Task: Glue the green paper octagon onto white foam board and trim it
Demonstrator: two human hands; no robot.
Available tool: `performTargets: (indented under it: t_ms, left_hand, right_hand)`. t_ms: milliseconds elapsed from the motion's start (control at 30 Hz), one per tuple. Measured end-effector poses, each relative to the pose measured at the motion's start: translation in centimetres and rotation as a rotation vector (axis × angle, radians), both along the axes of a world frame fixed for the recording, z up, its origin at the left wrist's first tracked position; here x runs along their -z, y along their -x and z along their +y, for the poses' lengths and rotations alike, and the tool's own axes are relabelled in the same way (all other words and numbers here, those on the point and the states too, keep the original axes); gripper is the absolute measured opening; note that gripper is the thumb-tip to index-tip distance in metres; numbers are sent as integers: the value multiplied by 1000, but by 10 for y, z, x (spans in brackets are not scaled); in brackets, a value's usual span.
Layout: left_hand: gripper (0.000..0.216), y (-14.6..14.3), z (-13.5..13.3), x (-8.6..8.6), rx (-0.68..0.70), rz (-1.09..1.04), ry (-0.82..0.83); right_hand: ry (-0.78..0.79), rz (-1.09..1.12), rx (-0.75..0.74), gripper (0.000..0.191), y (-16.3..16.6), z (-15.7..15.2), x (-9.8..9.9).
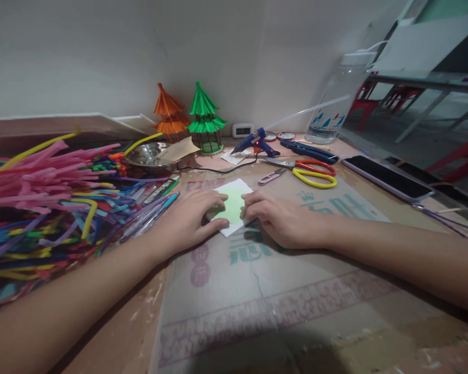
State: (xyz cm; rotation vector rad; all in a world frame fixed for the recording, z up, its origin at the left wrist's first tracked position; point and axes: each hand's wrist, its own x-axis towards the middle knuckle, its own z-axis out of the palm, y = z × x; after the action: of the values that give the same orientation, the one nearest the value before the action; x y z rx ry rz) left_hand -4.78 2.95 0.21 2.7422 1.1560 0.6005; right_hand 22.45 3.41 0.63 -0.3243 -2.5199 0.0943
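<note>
A small sheet of paper (234,205), white with a light green face folded over, lies flat on a cardboard sheet (257,291). My left hand (189,221) rests on its left side, fingers curled down and pressing the fold. My right hand (283,218) presses the paper's right edge with its fingertips. Both hands touch the paper; neither lifts it.
A big heap of coloured pipe cleaners (42,208) fills the left. Behind are a steel bowl (150,156), orange (169,114) and green (205,117) paper pagodas, a blue glue gun (255,143), scissors (312,171), a small snipper (271,177), a phone (388,179) and a water jug (335,98).
</note>
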Motion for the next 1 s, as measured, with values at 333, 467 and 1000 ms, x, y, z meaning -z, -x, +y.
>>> performTargets:
  t_ms: [333, 467, 1000]
  left_hand:
    - [32, -4, 0, -4, -1, 37, 25]
    - [34, -4, 0, -5, -2, 40, 32]
    - [35, -3, 1, -4, 7, 34, 46]
  right_hand:
    - [28, -91, -80, 32, 9, 3, -2]
    - [36, -90, -83, 32, 9, 3, -2]
    - [55, -101, -108, 26, 11, 1, -5]
